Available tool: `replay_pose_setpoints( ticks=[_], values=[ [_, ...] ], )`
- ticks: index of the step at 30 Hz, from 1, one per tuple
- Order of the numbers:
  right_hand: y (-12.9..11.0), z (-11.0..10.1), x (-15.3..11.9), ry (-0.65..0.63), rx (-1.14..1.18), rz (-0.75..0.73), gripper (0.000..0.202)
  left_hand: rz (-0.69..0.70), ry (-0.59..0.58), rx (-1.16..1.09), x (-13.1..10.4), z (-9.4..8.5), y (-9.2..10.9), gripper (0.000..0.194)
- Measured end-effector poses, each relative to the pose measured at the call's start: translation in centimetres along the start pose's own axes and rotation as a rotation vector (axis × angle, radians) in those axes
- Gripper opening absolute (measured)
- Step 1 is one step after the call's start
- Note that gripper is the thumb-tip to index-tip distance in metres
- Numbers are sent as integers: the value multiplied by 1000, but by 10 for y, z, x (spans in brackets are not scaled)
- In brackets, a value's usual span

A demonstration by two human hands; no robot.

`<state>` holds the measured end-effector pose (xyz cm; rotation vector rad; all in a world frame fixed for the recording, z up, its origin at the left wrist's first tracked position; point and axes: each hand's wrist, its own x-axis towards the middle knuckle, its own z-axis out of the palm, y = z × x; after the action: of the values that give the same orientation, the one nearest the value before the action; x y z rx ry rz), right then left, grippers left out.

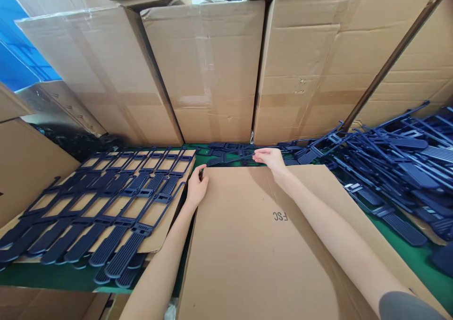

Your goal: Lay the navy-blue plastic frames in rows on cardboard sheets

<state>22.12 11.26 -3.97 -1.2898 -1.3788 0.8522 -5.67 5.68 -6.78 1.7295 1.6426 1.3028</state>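
Observation:
A large flat cardboard sheet (247,244) marked "FSC" upside down lies in front of me on the green table (46,276). My left hand (197,185) is at the sheet's far left corner, fingers curled round its edge. Above the far edge, my right hand (271,159) has its fingers pressed together, close to dark blue plastic parts (224,152); whether it pinches anything is too small to tell. To the left, rows of dark blue slotted parts (123,244) lie overlapping on another cardboard sheet (157,237).
A big tangled pile of dark blue parts (396,164) covers the right side. Tall taped cartons (208,74) stand along the back. A brown pole (392,60) slants down at the right, and a black plastic bag (71,140) lies at the back left.

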Motion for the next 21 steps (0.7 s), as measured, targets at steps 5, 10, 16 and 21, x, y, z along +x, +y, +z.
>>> replay_pose_setpoints(
  ticks=[5,10,16,21],
  values=[
    [-29,-17,1,56,331,-10,10,15,68,-55,3,2,-4,34],
    [-64,-26,-8,18,519,-114,17,81,19,-32,2,0,-1,30],
    [-111,-51,-30,214,237,-454,12,126,-9,44,1,-4,5,32],
    [-130,-50,-55,225,-178,-607,6,157,-17,63,0,-4,10,31]
  ],
)
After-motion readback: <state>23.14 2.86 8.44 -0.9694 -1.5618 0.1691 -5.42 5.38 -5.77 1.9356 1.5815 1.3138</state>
